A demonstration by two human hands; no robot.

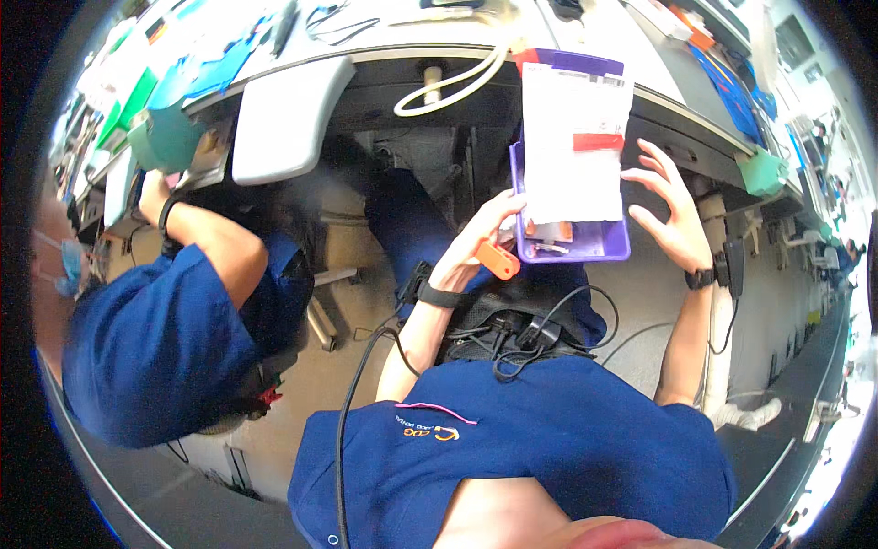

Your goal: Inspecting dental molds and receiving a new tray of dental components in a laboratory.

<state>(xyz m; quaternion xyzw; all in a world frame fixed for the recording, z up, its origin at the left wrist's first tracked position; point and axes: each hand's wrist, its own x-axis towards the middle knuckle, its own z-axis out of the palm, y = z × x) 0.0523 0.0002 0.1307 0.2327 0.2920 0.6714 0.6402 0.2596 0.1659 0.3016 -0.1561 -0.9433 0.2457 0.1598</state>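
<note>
My left hand (480, 240) grips the left rim of a purple plastic tray (611, 243) and also holds an orange flat tool (497, 259) against it. A clear plastic bag (576, 146) with a white card and a red stripe stands in the tray, along with small parts at its bottom. My right hand (669, 209) hovers just right of the tray with fingers spread and holds nothing. Both wrists wear black bands. The tray is held over my lap, below the workbench edge.
A workbench (402, 41) curves across the top with a white hose (457, 82), teal holders (165, 133) and cables. A co-worker in a blue top (155, 339) sits at my left. Black cables (512, 334) cross my lap. Grey floor lies below.
</note>
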